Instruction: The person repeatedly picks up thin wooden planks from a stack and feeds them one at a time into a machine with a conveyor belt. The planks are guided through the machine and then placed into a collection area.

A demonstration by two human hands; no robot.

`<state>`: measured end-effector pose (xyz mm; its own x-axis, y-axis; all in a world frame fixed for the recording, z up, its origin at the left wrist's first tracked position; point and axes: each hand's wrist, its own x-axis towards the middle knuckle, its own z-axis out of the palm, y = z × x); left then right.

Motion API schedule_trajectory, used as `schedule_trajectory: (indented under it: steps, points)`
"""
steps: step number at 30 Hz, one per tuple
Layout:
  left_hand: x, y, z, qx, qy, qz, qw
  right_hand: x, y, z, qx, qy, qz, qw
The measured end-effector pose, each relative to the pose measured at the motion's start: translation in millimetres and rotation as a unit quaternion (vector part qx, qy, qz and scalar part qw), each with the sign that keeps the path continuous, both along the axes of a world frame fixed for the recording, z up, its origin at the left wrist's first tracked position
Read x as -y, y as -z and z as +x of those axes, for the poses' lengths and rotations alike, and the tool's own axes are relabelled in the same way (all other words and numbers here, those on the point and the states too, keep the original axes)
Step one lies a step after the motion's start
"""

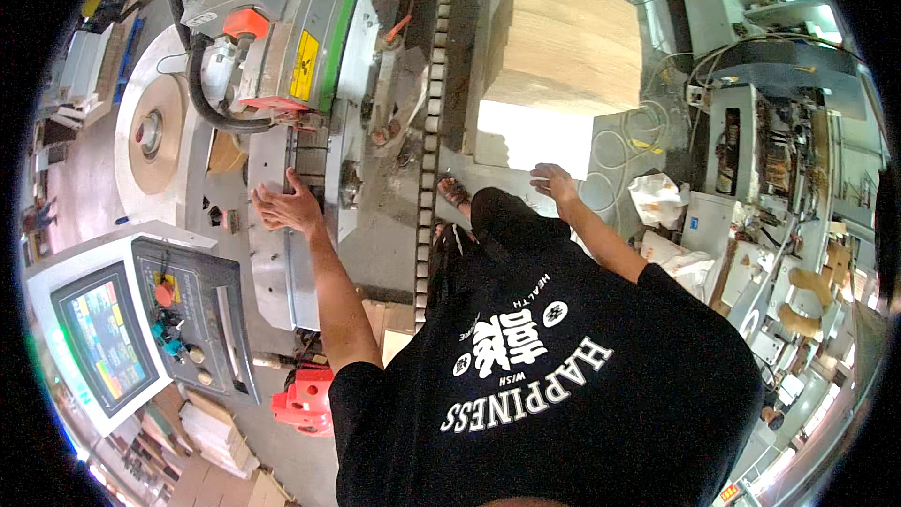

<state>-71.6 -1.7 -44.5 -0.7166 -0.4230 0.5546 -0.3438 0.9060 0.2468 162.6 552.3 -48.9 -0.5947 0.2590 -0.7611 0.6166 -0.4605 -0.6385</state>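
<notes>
My left hand [288,205] is over the metal bed [272,268] of a large machine, its fingers spread and nothing in them. Whether the palm rests on the metal cannot be made out. Just beyond the fingertips is the dark slotted end of the feed track [310,158]. On the other side, my right hand [556,182] hangs by the near edge of a white board [535,138], fingers stretched out and holding nothing. Behind that board rises a block-like stack of pale wooden panels [568,42].
A chain conveyor [432,122] runs along the machine beside my feet. At left are a roll of edging tape [158,134] on a round plate and a control panel with a screen [105,336]. White sacks [657,199] and a looped hose [615,145] lie at right.
</notes>
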Motion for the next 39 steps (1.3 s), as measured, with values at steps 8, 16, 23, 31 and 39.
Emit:
schedule_trajectory:
  steps: [8,16,23,31,39]
  points:
    - [-4,-17,10,-0.052,0.047,0.085,0.994,-42,-38,51,0.063,0.039,0.087,0.993]
    - [-227,-57,73,0.094,0.322,0.416,0.845,-113,10,22,-0.048,0.134,0.115,0.983]
    - [-373,23,26,0.336,0.435,0.449,0.704,-171,78,-57,-0.118,0.224,0.074,0.965]
    - [-405,127,-15,0.389,0.388,0.531,0.645,-172,58,-85,-0.081,0.149,-0.008,0.985]
    - [-395,155,-12,0.426,0.366,0.519,0.644,-172,66,-73,-0.129,0.102,-0.043,0.985]
